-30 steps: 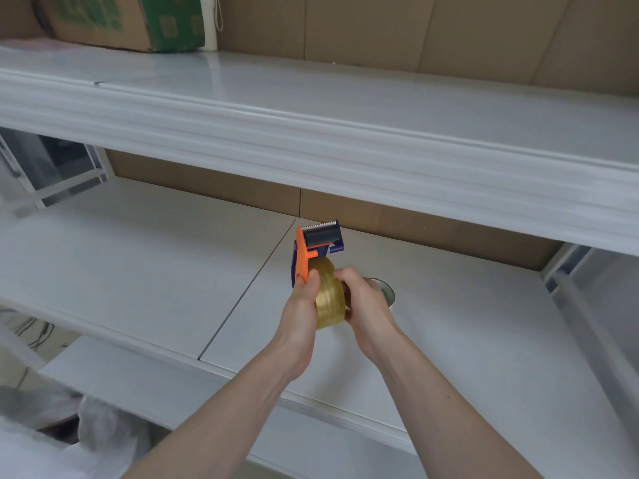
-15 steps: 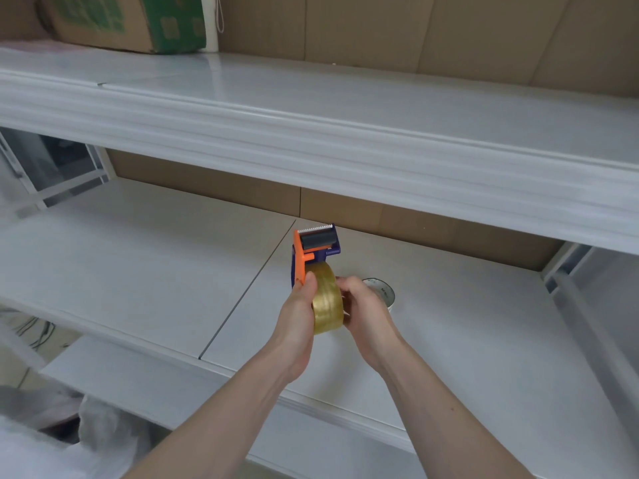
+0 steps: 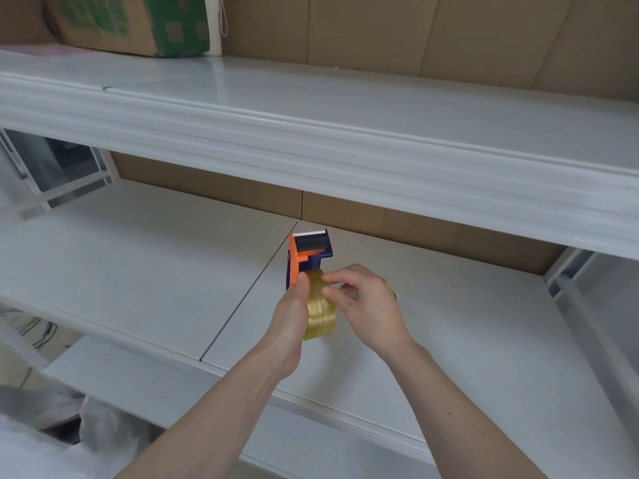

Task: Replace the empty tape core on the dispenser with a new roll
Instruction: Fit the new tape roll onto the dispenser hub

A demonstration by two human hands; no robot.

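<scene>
Head view: hands [image 3: 332,302] on taped dispenser [image 3: 307,255].

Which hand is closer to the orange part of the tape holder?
Left. The left hand grips the tape holder, thumb touching its orange side. The right hand is over by the yellow tape roll, fingertips picking at it.

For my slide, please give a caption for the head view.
Left hand holds the tape dispenser; right hand fingers the new roll.
</scene>
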